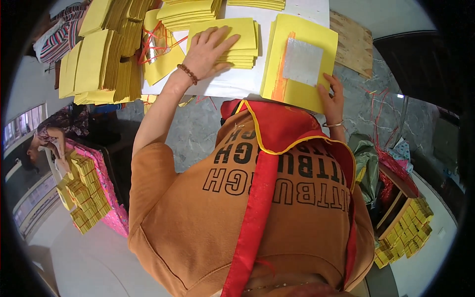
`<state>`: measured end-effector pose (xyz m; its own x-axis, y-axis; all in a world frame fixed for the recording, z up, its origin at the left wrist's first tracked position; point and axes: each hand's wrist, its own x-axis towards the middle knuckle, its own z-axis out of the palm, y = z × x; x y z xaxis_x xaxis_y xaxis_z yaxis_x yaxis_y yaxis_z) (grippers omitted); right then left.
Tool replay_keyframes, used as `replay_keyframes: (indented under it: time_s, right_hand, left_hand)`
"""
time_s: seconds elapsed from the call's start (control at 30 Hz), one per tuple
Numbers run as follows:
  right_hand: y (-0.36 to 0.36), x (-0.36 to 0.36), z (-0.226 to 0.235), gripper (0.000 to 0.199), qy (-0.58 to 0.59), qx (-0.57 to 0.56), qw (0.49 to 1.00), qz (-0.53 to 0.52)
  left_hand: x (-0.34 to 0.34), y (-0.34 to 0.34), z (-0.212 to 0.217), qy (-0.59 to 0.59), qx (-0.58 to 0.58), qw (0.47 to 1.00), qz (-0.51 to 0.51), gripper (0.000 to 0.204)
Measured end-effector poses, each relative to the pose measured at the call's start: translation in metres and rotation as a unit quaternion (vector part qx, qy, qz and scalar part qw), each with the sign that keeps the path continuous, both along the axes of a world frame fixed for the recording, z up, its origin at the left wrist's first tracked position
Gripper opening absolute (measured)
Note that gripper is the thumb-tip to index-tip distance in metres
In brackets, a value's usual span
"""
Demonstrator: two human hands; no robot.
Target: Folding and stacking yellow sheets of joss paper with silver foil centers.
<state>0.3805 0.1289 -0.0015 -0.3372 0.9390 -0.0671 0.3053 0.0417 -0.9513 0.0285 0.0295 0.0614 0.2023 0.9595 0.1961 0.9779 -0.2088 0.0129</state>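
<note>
My left hand (pixel 209 52) lies with fingers spread on top of a stack of folded yellow paper (pixel 245 42) on the white table. At the right front corner of the table, my right hand (pixel 334 96) grips the right edge of a larger yellow paper sheet (pixel 324 44). That sheet lies on other yellow sheets and bears a silver rectangle (pixel 303 62) and an orange stripe (pixel 279 74). Part of it reaches past the table's front edge. Some of my right fingers are hidden by the paper.
Tall stacks of yellow paper (pixel 94 64) stand at the left, with red string (pixel 157 42) beside them. A wooden board (pixel 351 42) is at the right. Another person (pixel 62 131) bends over bundled yellow paper (pixel 86 190) on a pink cloth. More bundles (pixel 405 230) lie at lower right.
</note>
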Motion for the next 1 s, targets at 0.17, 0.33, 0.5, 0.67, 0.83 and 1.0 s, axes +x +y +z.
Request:
replay_keyframes:
  time_s: [0.17,0.33,0.5,0.67,0.83,1.0]
  right_hand:
    - [0.001,0.003,-0.01,0.036,-0.042,0.085,0.995,0.029]
    - [-0.005,-0.002,-0.003,0.035,0.019,0.03,0.999,0.006]
    - [0.003,0.005,-0.023,0.029,0.02,0.049,0.998,0.015]
    - [0.004,0.002,-0.022,0.026,0.059,0.006,0.998,-0.002]
    - [0.006,0.002,-0.004,0.042,0.031,-0.026,0.999,0.01]
    - [0.009,0.004,-0.011,0.053,0.074,-0.071,0.994,0.02]
  left_hand:
    - [0.07,0.0,0.002,-0.139,0.007,0.985,-0.103,0.061]
    - [0.108,-0.007,-0.01,-0.152,-0.055,0.974,-0.16,0.057]
    - [0.1,-0.004,-0.007,-0.296,-0.068,0.942,-0.142,0.067]
    - [0.102,0.0,-0.007,-0.361,-0.106,0.923,-0.083,0.062]
    - [0.094,0.008,-0.002,-0.429,-0.138,0.881,-0.148,0.02]
    - [0.09,0.017,0.005,-0.442,-0.206,0.868,-0.09,0.018]
